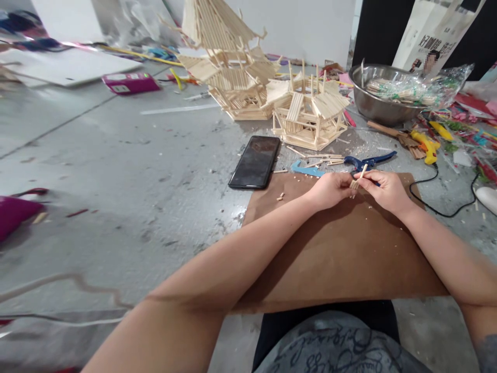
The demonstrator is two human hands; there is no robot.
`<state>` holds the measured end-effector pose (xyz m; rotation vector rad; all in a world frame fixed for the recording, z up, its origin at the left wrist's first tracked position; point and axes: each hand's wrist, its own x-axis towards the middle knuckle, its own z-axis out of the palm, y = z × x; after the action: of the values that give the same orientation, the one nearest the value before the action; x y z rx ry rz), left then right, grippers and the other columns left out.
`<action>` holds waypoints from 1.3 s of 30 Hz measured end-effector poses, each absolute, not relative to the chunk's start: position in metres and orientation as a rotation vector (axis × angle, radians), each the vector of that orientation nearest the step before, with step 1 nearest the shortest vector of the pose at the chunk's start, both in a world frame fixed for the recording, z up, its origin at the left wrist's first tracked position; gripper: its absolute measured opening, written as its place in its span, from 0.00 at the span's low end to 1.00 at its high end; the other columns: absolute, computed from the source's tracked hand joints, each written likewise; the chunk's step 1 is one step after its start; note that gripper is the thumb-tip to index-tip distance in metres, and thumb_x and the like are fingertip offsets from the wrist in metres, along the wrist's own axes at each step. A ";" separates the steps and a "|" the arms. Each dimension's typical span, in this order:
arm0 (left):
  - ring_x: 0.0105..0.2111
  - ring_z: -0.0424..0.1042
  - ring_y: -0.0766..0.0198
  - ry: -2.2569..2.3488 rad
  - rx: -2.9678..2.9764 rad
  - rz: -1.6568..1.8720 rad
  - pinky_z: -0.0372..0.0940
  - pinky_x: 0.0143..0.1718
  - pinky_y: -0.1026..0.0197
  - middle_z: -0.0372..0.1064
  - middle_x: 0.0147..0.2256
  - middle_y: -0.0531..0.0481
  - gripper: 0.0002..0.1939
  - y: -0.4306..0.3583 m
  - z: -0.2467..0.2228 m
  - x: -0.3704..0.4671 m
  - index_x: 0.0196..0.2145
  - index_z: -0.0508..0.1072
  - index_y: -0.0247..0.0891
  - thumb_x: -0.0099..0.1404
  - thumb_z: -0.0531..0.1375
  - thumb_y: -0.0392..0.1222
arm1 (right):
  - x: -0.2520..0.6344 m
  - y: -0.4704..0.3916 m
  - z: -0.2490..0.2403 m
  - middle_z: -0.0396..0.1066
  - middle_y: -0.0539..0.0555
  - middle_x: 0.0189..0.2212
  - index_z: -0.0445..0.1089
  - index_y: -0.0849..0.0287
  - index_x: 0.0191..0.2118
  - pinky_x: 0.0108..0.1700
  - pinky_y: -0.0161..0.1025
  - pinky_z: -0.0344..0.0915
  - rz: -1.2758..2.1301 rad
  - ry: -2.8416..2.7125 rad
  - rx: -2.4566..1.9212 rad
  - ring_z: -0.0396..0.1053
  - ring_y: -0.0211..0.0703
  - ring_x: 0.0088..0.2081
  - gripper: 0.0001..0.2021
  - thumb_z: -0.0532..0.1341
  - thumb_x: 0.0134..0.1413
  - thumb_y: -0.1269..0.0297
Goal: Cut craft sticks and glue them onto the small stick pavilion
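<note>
Above the far part of a brown board (349, 254), my left hand (333, 189) pinches a small piece made of short wooden sticks (354, 184). My right hand (382, 190) meets it from the right, its fingers closed on a short pale stick (363, 171) that points upward and touches or nearly touches the small piece. Blue pliers (368, 159) lie just beyond the hands. Loose cut sticks (330, 157) and a light blue plastic piece (306, 169) are beside them on the floor.
A black phone (255, 162) lies left of the board's far edge. Behind stand a tall stick pagoda (236, 77) and a lower stick model (308, 116). To the right are a metal bowl (382, 106) and a yellow glue gun (427, 146) with a black cord (446, 214).
</note>
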<state>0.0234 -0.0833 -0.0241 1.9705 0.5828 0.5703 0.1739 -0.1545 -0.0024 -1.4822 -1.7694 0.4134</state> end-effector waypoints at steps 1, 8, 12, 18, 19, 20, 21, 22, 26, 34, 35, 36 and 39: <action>0.24 0.65 0.71 0.611 2.007 0.576 0.59 0.29 0.68 0.67 0.22 0.54 0.05 -0.083 -0.023 0.023 0.22 0.70 0.33 0.52 0.59 0.38 | 0.174 -0.154 -0.002 0.74 0.54 0.35 0.73 0.58 0.31 0.42 0.42 0.66 0.408 -1.781 -1.477 0.71 0.43 0.37 0.10 0.56 0.50 0.61; 0.26 0.67 0.69 0.630 1.999 0.570 0.60 0.31 0.67 0.71 0.26 0.51 0.06 -0.080 -0.024 0.021 0.24 0.74 0.32 0.51 0.60 0.39 | 0.176 -0.154 -0.003 0.74 0.53 0.34 0.72 0.57 0.30 0.40 0.41 0.66 0.412 -1.800 -1.464 0.71 0.42 0.36 0.09 0.57 0.50 0.61; 0.26 0.67 0.69 0.647 1.976 0.574 0.60 0.31 0.68 0.71 0.25 0.51 0.07 -0.080 -0.025 0.020 0.26 0.75 0.33 0.51 0.60 0.39 | 0.178 -0.155 -0.003 0.75 0.54 0.34 0.73 0.58 0.31 0.39 0.40 0.67 0.418 -1.789 -1.456 0.71 0.42 0.36 0.09 0.57 0.50 0.61; 0.26 0.66 0.69 0.639 2.053 0.599 0.60 0.29 0.68 0.71 0.24 0.51 0.08 -0.080 -0.025 0.020 0.28 0.76 0.33 0.52 0.60 0.39 | 0.176 -0.157 0.001 0.75 0.52 0.33 0.72 0.57 0.30 0.38 0.38 0.67 0.351 -1.859 -1.455 0.71 0.41 0.34 0.08 0.56 0.51 0.63; 0.26 0.66 0.69 0.641 2.063 0.607 0.59 0.29 0.69 0.71 0.24 0.52 0.08 -0.080 -0.025 0.020 0.28 0.77 0.34 0.52 0.60 0.39 | 0.175 -0.157 0.001 0.75 0.52 0.32 0.72 0.58 0.30 0.38 0.37 0.67 0.331 -1.872 -1.445 0.71 0.40 0.34 0.08 0.56 0.51 0.64; 0.26 0.66 0.69 0.643 2.071 0.615 0.59 0.29 0.69 0.71 0.24 0.52 0.08 -0.080 -0.026 0.020 0.27 0.77 0.34 0.52 0.60 0.39 | 0.174 -0.157 0.002 0.75 0.52 0.32 0.72 0.58 0.29 0.38 0.37 0.67 0.312 -1.879 -1.434 0.71 0.40 0.33 0.08 0.56 0.51 0.64; 0.26 0.66 0.69 0.644 2.076 0.623 0.59 0.28 0.69 0.71 0.24 0.52 0.08 -0.080 -0.026 0.020 0.27 0.77 0.35 0.51 0.60 0.39 | 0.173 -0.157 0.002 0.75 0.52 0.32 0.72 0.58 0.29 0.38 0.37 0.67 0.296 -1.881 -1.423 0.71 0.39 0.33 0.08 0.56 0.51 0.65; 0.25 0.66 0.69 0.644 2.079 0.629 0.59 0.28 0.69 0.72 0.24 0.52 0.08 -0.080 -0.026 0.020 0.28 0.77 0.35 0.51 0.60 0.40 | 0.172 -0.157 0.002 0.75 0.52 0.31 0.72 0.58 0.29 0.37 0.36 0.67 0.286 -1.880 -1.414 0.71 0.39 0.33 0.08 0.56 0.50 0.65; 0.25 0.66 0.69 0.653 2.092 0.622 0.59 0.27 0.70 0.72 0.24 0.52 0.09 -0.081 -0.025 0.020 0.29 0.77 0.35 0.52 0.60 0.40 | 0.172 -0.155 0.000 0.75 0.52 0.31 0.71 0.58 0.28 0.37 0.36 0.67 0.313 -1.859 -1.415 0.71 0.39 0.32 0.07 0.56 0.50 0.66; 0.25 0.66 0.69 0.699 2.133 0.594 0.58 0.27 0.69 0.72 0.24 0.51 0.09 -0.082 -0.023 0.021 0.30 0.77 0.34 0.52 0.58 0.39 | 0.175 -0.151 -0.004 0.74 0.55 0.33 0.72 0.59 0.28 0.37 0.39 0.67 0.440 -1.787 -1.426 0.71 0.41 0.34 0.08 0.56 0.50 0.64; 0.25 0.66 0.69 0.690 2.135 0.592 0.59 0.28 0.69 0.72 0.25 0.51 0.09 -0.083 -0.023 0.021 0.30 0.77 0.34 0.53 0.58 0.39 | 0.175 -0.151 -0.004 0.74 0.55 0.33 0.72 0.58 0.28 0.38 0.39 0.67 0.436 -1.779 -1.420 0.71 0.41 0.34 0.08 0.56 0.50 0.64; 0.26 0.66 0.69 0.678 2.135 0.593 0.59 0.28 0.69 0.73 0.26 0.51 0.09 -0.083 -0.024 0.021 0.30 0.77 0.34 0.53 0.58 0.39 | 0.175 -0.150 -0.004 0.74 0.55 0.32 0.73 0.58 0.28 0.39 0.39 0.66 0.426 -1.771 -1.413 0.70 0.41 0.35 0.08 0.57 0.49 0.64; 0.27 0.67 0.68 0.652 2.120 0.600 0.59 0.30 0.69 0.73 0.27 0.51 0.09 -0.082 -0.024 0.022 0.30 0.77 0.35 0.53 0.58 0.39 | 0.176 -0.149 -0.006 0.74 0.54 0.32 0.73 0.56 0.28 0.40 0.40 0.66 0.421 -1.750 -1.396 0.70 0.40 0.36 0.07 0.58 0.48 0.65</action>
<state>0.0216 -0.0824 -0.0244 2.1200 0.6517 0.5998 0.1762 -0.1485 -0.0065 -1.3961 -1.7498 0.4209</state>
